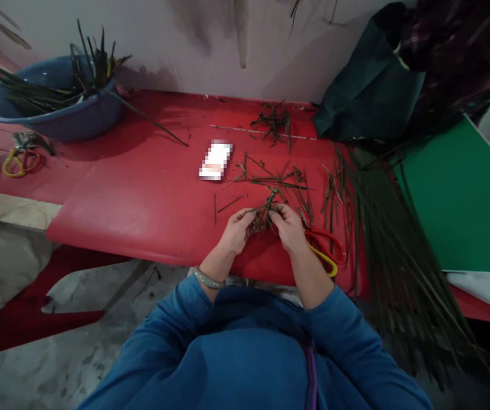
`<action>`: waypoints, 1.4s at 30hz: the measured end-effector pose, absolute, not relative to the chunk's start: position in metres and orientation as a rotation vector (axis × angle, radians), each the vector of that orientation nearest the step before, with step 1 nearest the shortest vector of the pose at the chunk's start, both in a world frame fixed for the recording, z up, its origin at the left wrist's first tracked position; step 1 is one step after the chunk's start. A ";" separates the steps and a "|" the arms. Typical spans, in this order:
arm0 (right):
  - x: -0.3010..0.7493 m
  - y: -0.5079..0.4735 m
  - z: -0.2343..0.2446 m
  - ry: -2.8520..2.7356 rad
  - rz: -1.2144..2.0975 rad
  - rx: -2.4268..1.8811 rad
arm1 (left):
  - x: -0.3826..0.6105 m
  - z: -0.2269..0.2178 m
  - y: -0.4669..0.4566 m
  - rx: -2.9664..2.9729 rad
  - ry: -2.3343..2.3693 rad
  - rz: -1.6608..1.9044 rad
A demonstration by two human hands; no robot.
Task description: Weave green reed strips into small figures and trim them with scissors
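My left hand and my right hand meet over the near edge of the red table. Both have their fingers pinched on a small woven bundle of green leaf strips, which sticks up and away between them. A grey bangle sits on my left wrist. Red and yellow scissors lie on the table just right of my right hand, partly hidden by it.
Loose leaf strips lie scattered behind my hands, and a long sheaf of leaves hangs over the right edge. A blue basin with leaves stands far left, with more scissors beside it. A blurred card lies mid-table. A green board is at right.
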State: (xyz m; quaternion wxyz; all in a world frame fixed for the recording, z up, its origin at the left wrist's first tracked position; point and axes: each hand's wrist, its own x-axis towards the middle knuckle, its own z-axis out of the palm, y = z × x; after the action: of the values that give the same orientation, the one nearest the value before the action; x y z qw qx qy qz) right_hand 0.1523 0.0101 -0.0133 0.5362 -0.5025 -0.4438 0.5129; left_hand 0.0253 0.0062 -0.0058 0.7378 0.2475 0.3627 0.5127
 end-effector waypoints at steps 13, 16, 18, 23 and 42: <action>0.150 0.009 -0.010 -0.993 1.331 -1.125 | 0.025 -0.007 0.003 0.671 0.806 1.024; 0.149 0.009 -0.008 -1.014 1.355 -1.125 | 0.024 -0.008 0.003 0.677 0.794 1.025; 0.148 0.008 -0.007 -1.033 1.370 -1.121 | 0.024 -0.009 0.003 0.683 0.796 1.027; 0.148 0.008 -0.009 -1.053 1.323 -1.081 | 0.025 -0.012 0.005 0.656 0.839 1.121; 0.151 0.007 -0.017 -1.325 1.064 -1.306 | 0.026 -0.011 0.008 0.600 0.835 1.251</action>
State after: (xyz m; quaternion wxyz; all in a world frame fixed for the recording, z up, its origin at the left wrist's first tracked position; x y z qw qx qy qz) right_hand 0.1507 0.0070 -0.0171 0.4788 -0.5351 -0.5428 0.4358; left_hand 0.0263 0.0077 -0.0106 0.6896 0.2682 0.3734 0.5595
